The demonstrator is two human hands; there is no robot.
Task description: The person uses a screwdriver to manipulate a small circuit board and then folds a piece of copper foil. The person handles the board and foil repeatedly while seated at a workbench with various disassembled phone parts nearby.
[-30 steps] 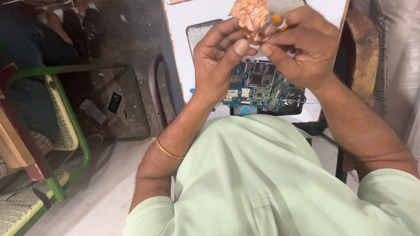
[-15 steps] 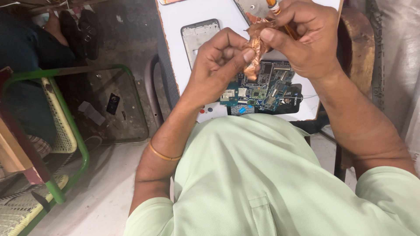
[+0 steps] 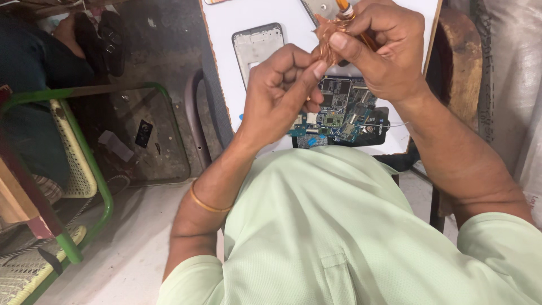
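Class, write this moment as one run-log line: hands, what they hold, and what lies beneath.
left hand: pinches copper foil | right hand: grips foil and orange-handled tool | below: blue circuit board on white board

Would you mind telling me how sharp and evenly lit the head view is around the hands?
Head view: soft, even light, no hard glare; the left hand, right hand and circuit board are fairly sharp; the crumpled copper foil is slightly soft; the floor under the green chair is dim; the white board is bright.
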